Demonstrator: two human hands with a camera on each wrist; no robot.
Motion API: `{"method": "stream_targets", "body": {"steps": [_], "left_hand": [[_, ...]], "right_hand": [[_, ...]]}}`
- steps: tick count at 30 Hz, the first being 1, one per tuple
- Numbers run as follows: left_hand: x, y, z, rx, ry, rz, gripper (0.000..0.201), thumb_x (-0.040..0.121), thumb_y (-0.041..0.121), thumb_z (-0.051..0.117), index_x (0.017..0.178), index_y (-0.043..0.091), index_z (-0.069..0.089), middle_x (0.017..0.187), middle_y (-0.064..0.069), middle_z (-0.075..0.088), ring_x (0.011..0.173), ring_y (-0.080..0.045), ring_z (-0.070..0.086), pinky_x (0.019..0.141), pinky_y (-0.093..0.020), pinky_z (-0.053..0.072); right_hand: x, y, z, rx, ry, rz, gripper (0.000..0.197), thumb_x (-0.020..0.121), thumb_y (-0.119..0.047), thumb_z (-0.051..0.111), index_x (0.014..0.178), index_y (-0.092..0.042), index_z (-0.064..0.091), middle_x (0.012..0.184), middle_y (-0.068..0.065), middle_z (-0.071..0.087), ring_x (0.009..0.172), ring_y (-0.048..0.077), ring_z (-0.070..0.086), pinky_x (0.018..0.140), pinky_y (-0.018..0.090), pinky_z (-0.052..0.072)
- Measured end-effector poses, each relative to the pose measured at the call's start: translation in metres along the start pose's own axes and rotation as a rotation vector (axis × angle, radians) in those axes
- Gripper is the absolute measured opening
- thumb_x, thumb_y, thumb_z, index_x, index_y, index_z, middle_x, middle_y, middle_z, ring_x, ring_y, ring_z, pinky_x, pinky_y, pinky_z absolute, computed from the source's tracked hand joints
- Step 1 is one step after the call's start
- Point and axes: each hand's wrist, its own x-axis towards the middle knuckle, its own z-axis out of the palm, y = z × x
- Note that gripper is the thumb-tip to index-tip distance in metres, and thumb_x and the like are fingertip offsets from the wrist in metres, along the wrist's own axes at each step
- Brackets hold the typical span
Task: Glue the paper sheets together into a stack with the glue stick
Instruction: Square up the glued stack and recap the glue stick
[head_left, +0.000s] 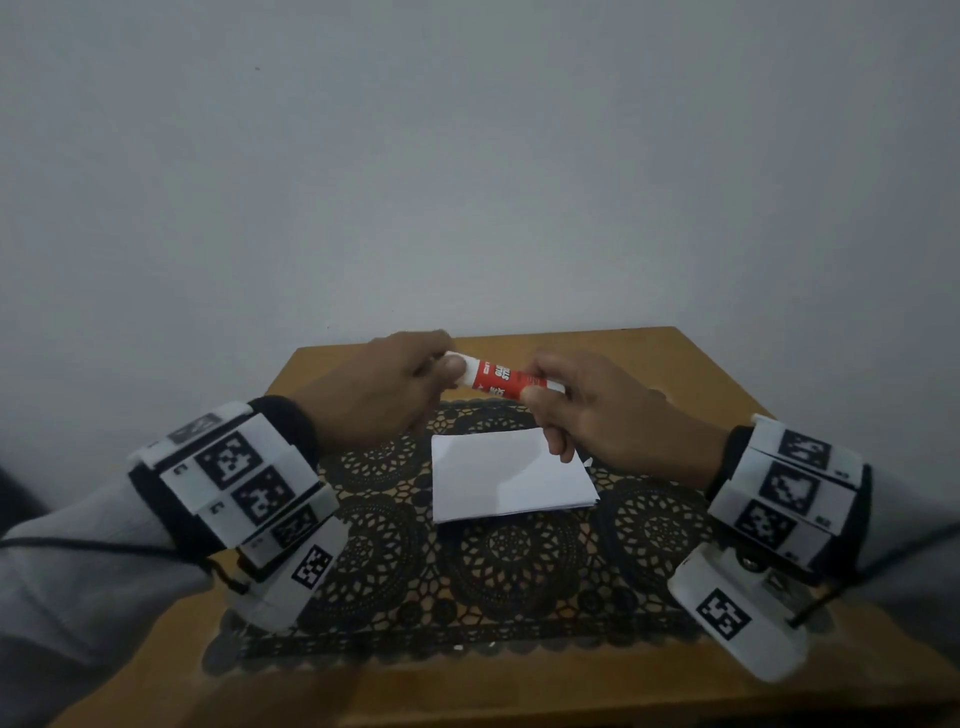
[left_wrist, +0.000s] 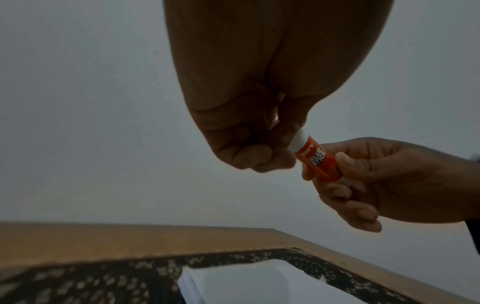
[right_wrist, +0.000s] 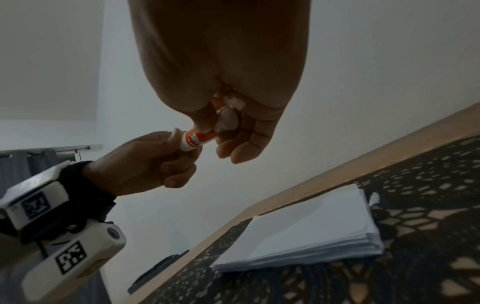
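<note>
Marker-covered wrist units (head_left: 234, 478) sit nearest my head view, one on each forearm, over the near part of a black lace mat (head_left: 498, 561) on the wooden table (head_left: 691, 364); beyond them I see both hands raised above the mat's far edge, sharing the red glue stick (head_left: 501, 380), which lies roughly level from left to right; my left hand (head_left: 384, 389) has its fingers curled round the white cap end (left_wrist: 376, 142); my right hand (head_left: 597, 410) pinches the red barrel between thumb and fingers, the white base showing at that end; the stack of white paper sheets (head_left: 506, 475) lies flat on the mat, below and just nearer than the hands, touched by neither.
</note>
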Motion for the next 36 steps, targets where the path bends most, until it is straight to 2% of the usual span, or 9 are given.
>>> {"method": "stream_targets", "body": {"steps": [4,8,10,16,20,22,25,28,36], "left_hand": [[-0.006,-0.001,0.002,-0.096,-0.027,-0.042,0.051,0.097,0.048,0.031,0.078,0.011,0.06,0.055,-0.007,0.06,0.049,-0.013,0.055,0.057,-0.022,0.044],[-0.005,-0.008,-0.006,-0.168,-0.035,0.069,0.019,0.092,0.033,0.057,0.104,0.018,0.058,0.077,-0.002,0.066,0.068,-0.021,0.064,0.068,-0.04,0.054],[-0.005,-0.008,-0.01,-0.147,-0.006,0.094,0.01,0.095,0.024,0.055,0.099,0.017,0.058,0.072,-0.002,0.066,0.065,-0.021,0.063,0.067,-0.043,0.053],[-0.005,-0.005,-0.012,-0.07,0.016,0.013,0.053,0.091,0.065,0.036,0.083,0.02,0.065,0.064,-0.001,0.068,0.058,-0.016,0.063,0.067,-0.041,0.05],[-0.005,-0.003,-0.013,-0.114,0.024,0.077,0.018,0.089,0.034,0.062,0.101,0.02,0.058,0.078,0.0,0.068,0.068,-0.019,0.067,0.066,-0.04,0.052],[-0.005,0.0,-0.012,-0.054,0.038,0.093,0.008,0.093,0.024,0.057,0.097,0.017,0.057,0.07,0.0,0.067,0.063,-0.017,0.063,0.064,-0.039,0.051],[-0.007,0.002,-0.004,0.089,0.027,0.097,0.021,0.098,0.033,0.045,0.092,0.016,0.057,0.062,0.001,0.06,0.061,-0.015,0.058,0.064,-0.038,0.048],[-0.01,0.008,0.004,0.145,0.047,0.076,0.032,0.1,0.037,0.034,0.08,0.019,0.052,0.059,0.001,0.057,0.057,-0.005,0.051,0.061,-0.02,0.041],[-0.01,0.021,0.007,-0.147,-0.004,-0.076,0.049,0.101,0.043,0.025,0.068,0.011,0.043,0.042,0.005,0.046,0.039,-0.008,0.046,0.046,-0.014,0.037]], "right_hand": [[-0.003,0.004,0.002,0.004,-0.008,-0.012,0.009,0.1,-0.02,0.05,0.098,-0.014,0.057,0.062,-0.009,0.056,0.053,0.005,0.056,0.053,0.023,0.05],[-0.002,0.001,0.001,0.093,-0.023,0.01,0.014,0.102,-0.02,0.047,0.102,-0.013,0.058,0.064,0.003,0.056,0.052,0.009,0.056,0.052,0.024,0.049],[0.0,0.0,0.0,0.1,-0.017,0.005,0.016,0.102,-0.021,0.047,0.106,-0.01,0.058,0.063,0.004,0.056,0.052,0.01,0.056,0.051,0.024,0.049],[-0.002,-0.007,-0.004,0.023,-0.022,-0.054,0.011,0.1,-0.023,0.049,0.096,-0.017,0.057,0.056,-0.015,0.058,0.048,0.003,0.055,0.05,0.017,0.045],[-0.001,-0.007,-0.007,0.097,-0.033,-0.028,0.013,0.101,-0.021,0.047,0.096,-0.014,0.058,0.064,0.001,0.057,0.051,0.009,0.056,0.052,0.023,0.049],[0.0,-0.007,-0.006,0.086,-0.028,-0.027,0.013,0.101,-0.021,0.048,0.099,-0.013,0.058,0.065,0.005,0.057,0.052,0.011,0.056,0.052,0.023,0.05],[-0.004,-0.002,-0.005,0.002,-0.026,-0.029,0.017,0.101,-0.022,0.048,0.103,-0.01,0.058,0.057,-0.011,0.057,0.049,0.005,0.053,0.051,0.018,0.046],[-0.007,0.0,-0.006,-0.073,-0.017,-0.057,0.017,0.101,-0.024,0.048,0.103,-0.011,0.058,0.061,-0.019,0.056,0.05,0.005,0.053,0.052,0.019,0.045],[-0.006,-0.003,-0.004,-0.238,0.135,-0.193,0.024,0.094,-0.041,0.044,0.102,-0.024,0.058,0.088,-0.011,0.059,0.078,0.008,0.056,0.062,0.016,0.042]]}}
